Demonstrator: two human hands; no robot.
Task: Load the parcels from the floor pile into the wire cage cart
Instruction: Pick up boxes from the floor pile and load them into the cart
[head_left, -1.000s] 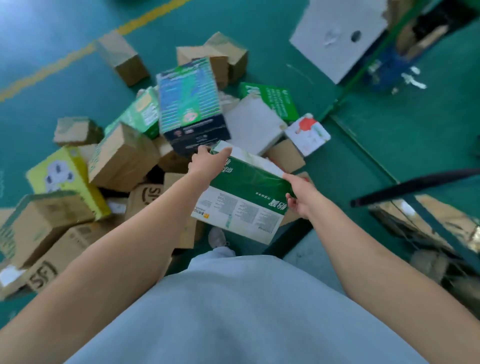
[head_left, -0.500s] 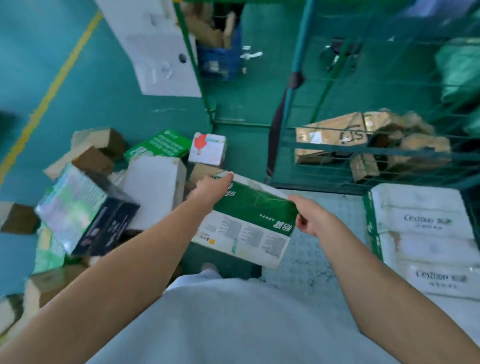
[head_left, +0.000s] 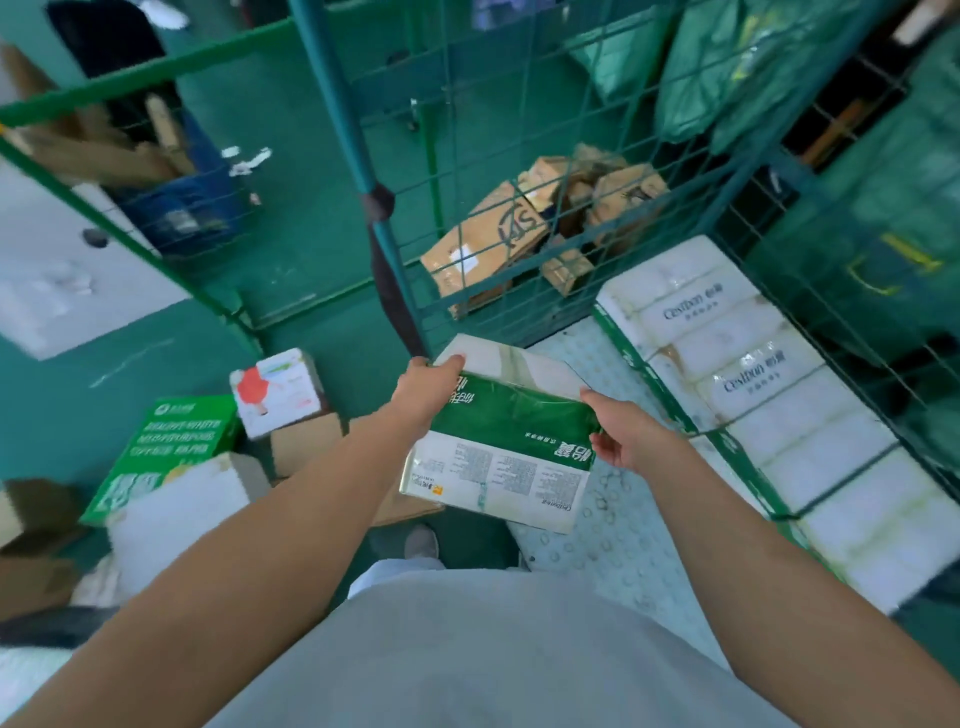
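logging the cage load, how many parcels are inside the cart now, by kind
Tissue packs lying on the cart floor: 2
Tissue pack held in both hands, not yet set down: 1
Total: 3
The brown boxes appear to lie behind the mesh, outside this cart.

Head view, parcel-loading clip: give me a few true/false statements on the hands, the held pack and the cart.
1. Both hands hold the green and white pack. True.
2. The left hand hangs free. False: it grips the pack's far left corner.
3. The pack rests on the cart floor. False: it is held above it.
4. White tissue packs already lie in the cart. True.
5. The right hand grips the pack's right edge. True.
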